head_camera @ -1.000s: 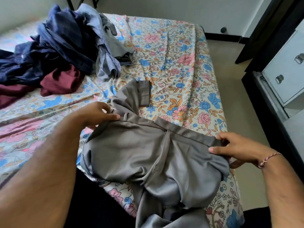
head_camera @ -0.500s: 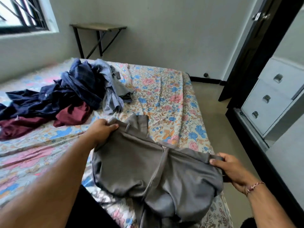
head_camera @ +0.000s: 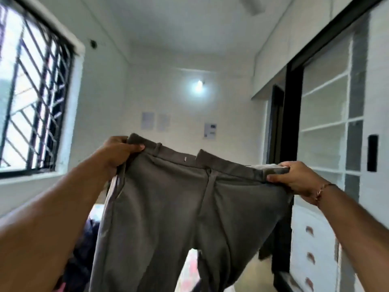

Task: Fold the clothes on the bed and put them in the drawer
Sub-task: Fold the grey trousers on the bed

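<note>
Grey trousers (head_camera: pixel 168 207) held up in the air at chest height, spread wide by the waistband, legs hanging down out of view at the bottom. Left hand (head_camera: pixel 117 153) grips the left end of the waistband, fingers curled over the top, thumb pressed on the front. Right hand (head_camera: pixel 294 178) pinches the right end, thumb underneath and fingers on top; a thin bracelet (head_camera: pixel 321 190) sits on that wrist. Fly is undone, waistband gaps at the middle. Behind the trousers, low left, a dark blue clothes pile (head_camera: pixel 84 249) is partly visible. White drawers (head_camera: pixel 311 260) with round handles stand at right, shut. Barred window (head_camera: pixel 35 91) at left, wall lamp (head_camera: pixel 199 86) lit on the far wall.
</note>
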The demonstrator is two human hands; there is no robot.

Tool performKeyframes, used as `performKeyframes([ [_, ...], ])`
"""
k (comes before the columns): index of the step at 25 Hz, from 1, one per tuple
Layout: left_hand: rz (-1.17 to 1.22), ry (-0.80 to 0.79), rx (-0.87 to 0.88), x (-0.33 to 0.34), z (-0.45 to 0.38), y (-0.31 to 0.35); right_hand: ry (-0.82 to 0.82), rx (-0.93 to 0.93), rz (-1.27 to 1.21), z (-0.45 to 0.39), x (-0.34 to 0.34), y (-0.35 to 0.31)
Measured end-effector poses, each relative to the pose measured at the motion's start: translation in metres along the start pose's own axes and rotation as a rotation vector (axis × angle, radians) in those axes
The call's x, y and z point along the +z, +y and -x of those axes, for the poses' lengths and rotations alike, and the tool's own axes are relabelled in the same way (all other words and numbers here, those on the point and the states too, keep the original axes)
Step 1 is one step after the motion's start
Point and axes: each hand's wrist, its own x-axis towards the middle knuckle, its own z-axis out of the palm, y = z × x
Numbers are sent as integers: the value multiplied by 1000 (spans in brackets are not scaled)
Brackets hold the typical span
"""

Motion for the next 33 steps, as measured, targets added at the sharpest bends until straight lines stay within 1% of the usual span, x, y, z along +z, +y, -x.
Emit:
performKeyframes([
  [2,17,35,30,5,-4,41,83,-139,70,-12,-27,-47],
  [4,47,25,69,8,-2,74,115,-195,78,-13,-50,-82],
  [5,71,-1,98,8,1,88,118,-218,26,-8,-63,-97],
  [7,157,-69,160,1,6,106,144,-281,-178,8,-88,-114],
  [9,225,-132,212,-3,12,109,175,-354,-397,26,-106,-115],
  [10,240,-160,209,-2,14,104,157,-355,-477,33,-108,-110],
  [12,191,-178,122,5,10,77,86,-275,-539,37,-100,-89],
  [13,154,-163,37,11,5,57,52,-189,-536,35,-89,-72],
  [16,31,-120,-260,32,3,-3,-32,199,-449,19,-43,-13],
  [17,9,-82,-307,41,6,-17,-38,296,-378,13,-28,2],
  [18,12,-31,-327,51,10,-26,-26,348,-311,7,-13,11],
  [19,49,5,-329,61,13,-27,5,354,-261,2,-2,10],
  [20,93,6,-318,72,17,-24,40,326,-235,-2,9,3],
  [22,190,-58,-292,95,25,-9,86,234,-254,-7,26,-25],
  [23,222,-109,-255,105,31,2,72,175,-290,-7,35,-43],
  [26,231,-230,-82,139,60,40,37,-41,-246,5,61,-107],
  [27,215,-264,-8,150,71,53,34,-106,-273,11,69,-125],
  [28,199,-300,60,159,80,65,4,-134,-373,16,73,-139],
  [29,192,-344,109,163,84,75,-64,-128,-492,19,73,-149],
  [30,183,-406,120,162,85,84,-179,-109,-593,23,68,-156],
  [31,187,-505,109,157,82,91,-327,-118,-637,25,61,-157],
  [32,178,-612,100,148,77,95,-418,-170,-599,24,56,-154],
  [33,155,-700,108,138,72,96,-426,-232,-550,21,53,-149],
])
